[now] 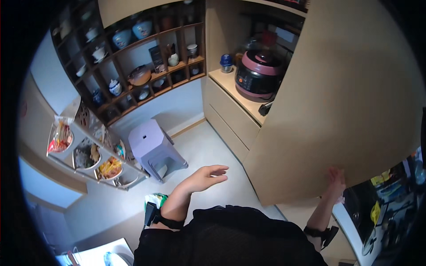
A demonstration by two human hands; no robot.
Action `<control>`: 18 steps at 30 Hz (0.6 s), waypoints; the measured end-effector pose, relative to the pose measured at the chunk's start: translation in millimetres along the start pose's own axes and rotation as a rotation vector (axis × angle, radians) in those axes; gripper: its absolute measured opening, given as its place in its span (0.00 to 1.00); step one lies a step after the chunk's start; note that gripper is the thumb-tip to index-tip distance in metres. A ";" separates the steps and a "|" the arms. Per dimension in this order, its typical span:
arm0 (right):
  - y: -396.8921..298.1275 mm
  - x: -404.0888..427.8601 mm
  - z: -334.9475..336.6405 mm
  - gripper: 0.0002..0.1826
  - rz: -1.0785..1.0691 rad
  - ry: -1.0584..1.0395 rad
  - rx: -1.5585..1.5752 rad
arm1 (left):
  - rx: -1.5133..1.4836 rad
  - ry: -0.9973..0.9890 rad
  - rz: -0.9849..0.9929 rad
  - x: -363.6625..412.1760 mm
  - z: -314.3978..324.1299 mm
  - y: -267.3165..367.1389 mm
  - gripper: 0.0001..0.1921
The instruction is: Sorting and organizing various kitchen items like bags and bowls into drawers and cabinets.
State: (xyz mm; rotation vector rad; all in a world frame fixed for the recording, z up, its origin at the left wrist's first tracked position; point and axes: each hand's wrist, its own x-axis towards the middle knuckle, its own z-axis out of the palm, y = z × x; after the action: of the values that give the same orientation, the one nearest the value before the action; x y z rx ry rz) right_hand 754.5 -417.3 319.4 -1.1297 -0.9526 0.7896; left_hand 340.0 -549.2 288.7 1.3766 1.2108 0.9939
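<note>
My left hand [210,178] hangs over the pale floor [196,143], thumb and fingers apart, with nothing in it. Blurred fingers of my right hand [336,181] lie against or just in front of the tall beige cabinet panel [332,109], near its lower edge; whether they grip it cannot be made out. Behind that panel is an alcove where a black and pink electric cooker [258,78] stands on a wooden shelf [222,77]. A small jar with a blue lid [226,63] is beside the cooker.
A lilac plastic stool [146,136] stands ahead on the left, near a rack [83,133] of bagged food. Dark wooden wall shelves [166,30] hold teaware and pots. Two drawers [229,109] sit below the cooker. A cluttered counter [349,226] runs along my right.
</note>
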 end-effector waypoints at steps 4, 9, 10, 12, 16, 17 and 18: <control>6.4 51.5 6.1 0.28 0.085 0.153 -0.082 | -0.052 0.233 -0.172 -11.6 -4.7 -49.1 0.20; -3.6 75.7 21.9 0.31 0.083 0.305 -0.087 | -0.045 0.257 -0.312 23.0 -14.8 -74.0 0.20; -2.3 79.6 21.8 0.31 0.081 0.337 -0.080 | 0.031 0.237 -0.329 36.5 -19.0 -76.8 0.21; 1.5 85.3 21.0 0.31 0.077 0.385 -0.084 | 0.197 0.181 -0.315 71.7 -32.0 -82.4 0.24; 8.6 96.3 10.3 0.32 -0.003 0.508 -0.184 | 0.430 0.161 -0.251 164.0 -65.3 -107.2 0.25; 9.5 98.9 6.9 0.31 -0.041 0.520 -0.217 | 0.545 0.141 -0.240 188.8 -74.7 -113.7 0.25; 8.5 99.0 5.6 0.29 -0.030 0.540 -0.213 | 0.662 0.111 -0.216 217.2 -82.3 -120.3 0.24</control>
State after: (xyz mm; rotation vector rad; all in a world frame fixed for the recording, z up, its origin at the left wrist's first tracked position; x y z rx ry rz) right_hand 788.3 -324.7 333.2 -1.4162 -0.6014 0.3291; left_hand 275.2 -322.8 174.8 1.6500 1.8327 0.5338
